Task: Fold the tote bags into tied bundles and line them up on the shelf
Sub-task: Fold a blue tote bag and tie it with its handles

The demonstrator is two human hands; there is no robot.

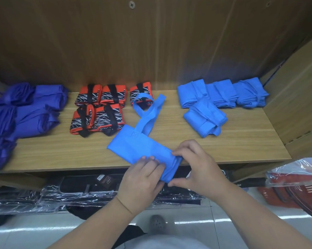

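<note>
wood shelf point(241, 141), board back. 3 groups lie tied on it: purple bundles point(26, 114) far left, 5 orange bundles point(97, 115) mid, 4 blue bundles point(205, 119) right.

bag point(133, 146) in work: blue, folded to a strip, at the front of the shelf dead ahead of me. its long axis slants near-right to far-left. the near end hangs past the front edge point(62, 169) and is in my hands. handles point(148, 112) trail off the far end toward the back, and the loop reaches 1 orange bundle.

left hand point(142, 180): fingers bent down on the bunched near end, thumb hidden; reads as a pinch. right hand point(198, 164): fingers curled over the same end, thumb under it. both are on the bag, close together, neither nearer.

judgement: roll barely begun, most of the strip flat. it must travel away from me, up the slant toward the handles. room: bare wood left of the bag and between it and the blue bundles. risk: the near end is unsupported past the edge, and the handles may snag the orange bundle.
</note>
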